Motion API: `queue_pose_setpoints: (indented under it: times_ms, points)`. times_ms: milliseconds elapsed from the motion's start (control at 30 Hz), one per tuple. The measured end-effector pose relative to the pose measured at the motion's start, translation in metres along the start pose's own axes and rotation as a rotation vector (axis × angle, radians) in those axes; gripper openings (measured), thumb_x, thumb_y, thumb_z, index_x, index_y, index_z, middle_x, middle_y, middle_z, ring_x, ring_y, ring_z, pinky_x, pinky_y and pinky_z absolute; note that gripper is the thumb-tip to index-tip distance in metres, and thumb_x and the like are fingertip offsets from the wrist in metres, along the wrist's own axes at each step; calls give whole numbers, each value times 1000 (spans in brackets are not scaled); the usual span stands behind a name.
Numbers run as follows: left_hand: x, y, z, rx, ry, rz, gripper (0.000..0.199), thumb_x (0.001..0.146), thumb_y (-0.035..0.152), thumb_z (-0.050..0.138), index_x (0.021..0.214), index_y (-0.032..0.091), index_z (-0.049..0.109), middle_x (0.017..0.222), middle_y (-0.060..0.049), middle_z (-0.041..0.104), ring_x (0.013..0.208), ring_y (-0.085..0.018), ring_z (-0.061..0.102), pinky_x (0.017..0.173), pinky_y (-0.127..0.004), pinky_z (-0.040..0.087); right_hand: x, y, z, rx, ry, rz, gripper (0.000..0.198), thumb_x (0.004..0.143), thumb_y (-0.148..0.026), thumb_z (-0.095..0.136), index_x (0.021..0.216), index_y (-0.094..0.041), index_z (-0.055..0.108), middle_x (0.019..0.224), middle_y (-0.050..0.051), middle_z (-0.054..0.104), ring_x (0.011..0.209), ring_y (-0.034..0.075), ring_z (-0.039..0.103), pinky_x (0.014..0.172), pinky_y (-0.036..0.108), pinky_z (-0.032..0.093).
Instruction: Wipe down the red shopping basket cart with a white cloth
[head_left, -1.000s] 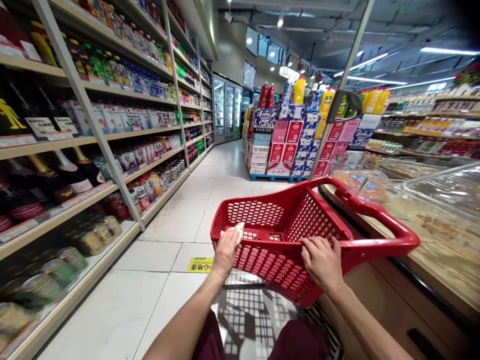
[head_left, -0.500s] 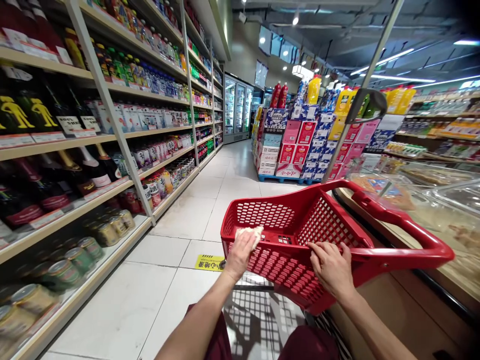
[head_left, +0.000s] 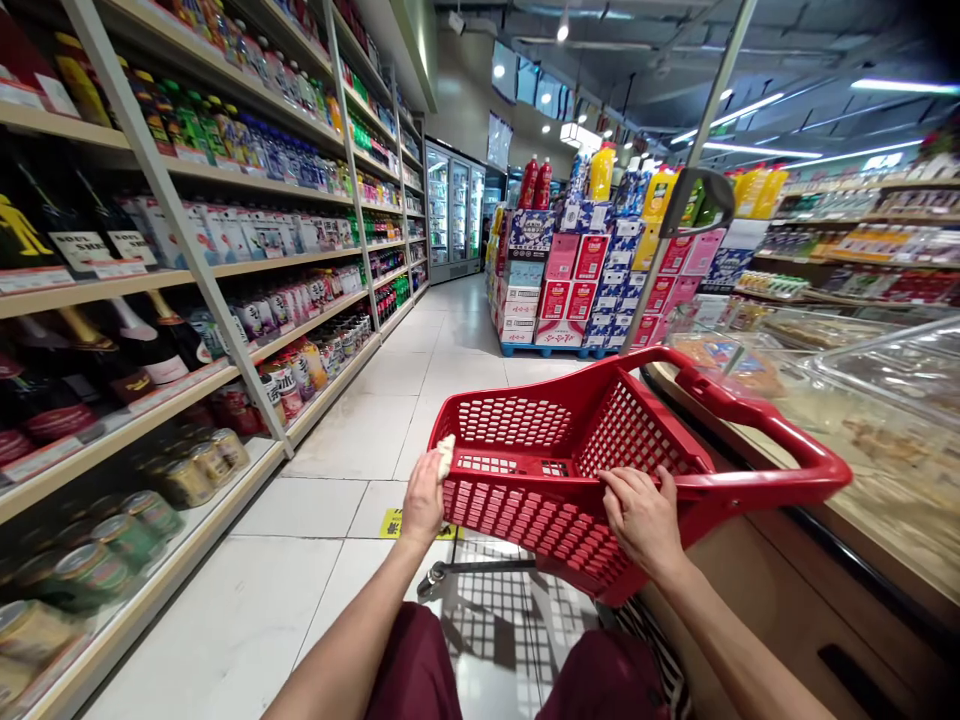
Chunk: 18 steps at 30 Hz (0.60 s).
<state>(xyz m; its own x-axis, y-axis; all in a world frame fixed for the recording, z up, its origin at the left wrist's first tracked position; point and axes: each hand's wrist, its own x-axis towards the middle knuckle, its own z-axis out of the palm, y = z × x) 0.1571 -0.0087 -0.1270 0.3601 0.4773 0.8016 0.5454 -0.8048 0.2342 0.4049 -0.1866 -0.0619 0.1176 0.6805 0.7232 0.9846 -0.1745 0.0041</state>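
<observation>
A red plastic shopping cart (head_left: 517, 505) stands sideways in front of me, its handle pointing right. My left hand (head_left: 424, 497) is closed on a pale cloth (head_left: 445, 456) and presses it against the front left corner of the basket. Only a crumpled edge of the cloth shows beyond the fingers. Further right, my right hand (head_left: 641, 515) grips the near rim of the basket, fingers curled over the top. The basket floor shows through the open top with nothing lying on it.
Shelves of bottles and cans (head_left: 172, 370) line the left side. Stacked drink cartons (head_left: 570, 285) stand on a blue pallet ahead. A counter with clear covers (head_left: 840, 400) runs along the right. A yellow floor sign (head_left: 391, 524) lies partly behind my left hand.
My left hand has slid the cloth leftward along the near rim to the cart's front corner. My right hand keeps its hold on the rim. The whole view has shifted slightly.
</observation>
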Motion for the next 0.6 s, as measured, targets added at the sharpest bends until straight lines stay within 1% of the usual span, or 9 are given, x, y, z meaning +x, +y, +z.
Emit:
queue_pose_setpoints:
  times_ms: [33, 133, 200, 233, 333, 400, 433, 533, 600]
  points:
    - [1, 5, 2, -10, -15, 18, 47, 81, 6, 29, 127, 11, 37, 121, -12, 53, 122, -22, 39, 99, -47, 39, 1, 0, 0, 2, -1, 7, 25, 82, -21, 42, 92, -19, 64, 89, 3, 67, 88, 17, 57, 99, 42, 20]
    - [7, 27, 12, -78, -136, 176, 47, 81, 6, 30, 126, 15, 39, 123, -9, 53, 123, -18, 37, 101, -43, 38, 4, 4, -4, -1, -28, -5, 25, 82, -20, 41, 91, -20, 64, 87, 2, 68, 85, 16, 57, 98, 41, 20]
    - [10, 33, 15, -117, -193, 231, 46, 82, 7, 31, 126, 16, 39, 124, -9, 52, 124, -18, 37, 102, -44, 36, 6, 13, -8, -31, -13, 3, 24, 81, -21, 41, 90, -20, 64, 86, 2, 68, 85, 17, 57, 99, 43, 17]
    - [10, 32, 14, -122, -184, 202, 45, 82, 9, 31, 126, 17, 39, 124, -9, 52, 124, -19, 37, 102, -46, 35, 5, 18, -10, -50, 8, 16, 24, 81, -21, 41, 90, -20, 64, 85, 2, 68, 85, 18, 56, 99, 44, 16]
    - [10, 27, 13, -96, -54, -17, 45, 82, 11, 33, 126, 18, 39, 122, -9, 53, 122, -20, 40, 101, -48, 35, 4, 28, -15, -84, 59, 49, 24, 82, -22, 41, 92, -20, 63, 86, 3, 68, 88, 18, 55, 99, 44, 16]
    - [11, 34, 17, -90, 1, -109, 47, 81, 10, 34, 127, 17, 38, 121, -9, 53, 121, -21, 41, 102, -48, 35, 3, 30, -17, -86, 54, 45, 25, 82, -22, 41, 93, -19, 63, 88, 3, 68, 89, 18, 55, 99, 43, 16]
    - [11, 41, 20, -111, -18, -84, 48, 80, 9, 34, 127, 17, 38, 122, -9, 53, 120, -20, 42, 102, -47, 35, 3, 31, -19, -87, 42, 40, 25, 82, -22, 41, 94, -20, 63, 89, 3, 68, 89, 18, 55, 99, 43, 16]
    - [17, 59, 21, -194, -154, 91, 47, 79, 8, 35, 125, 19, 42, 120, -6, 55, 118, -18, 44, 102, -41, 37, 3, 33, -24, -92, 22, 38, 25, 82, -21, 40, 94, -20, 63, 88, 3, 67, 88, 18, 55, 99, 43, 16]
    - [21, 58, 14, -190, -171, 93, 44, 81, 9, 34, 123, 21, 44, 117, -5, 58, 115, -17, 47, 100, -40, 40, 3, 37, -27, -101, 39, 58, 25, 82, -21, 41, 94, -20, 63, 89, 3, 67, 90, 18, 55, 100, 44, 15]
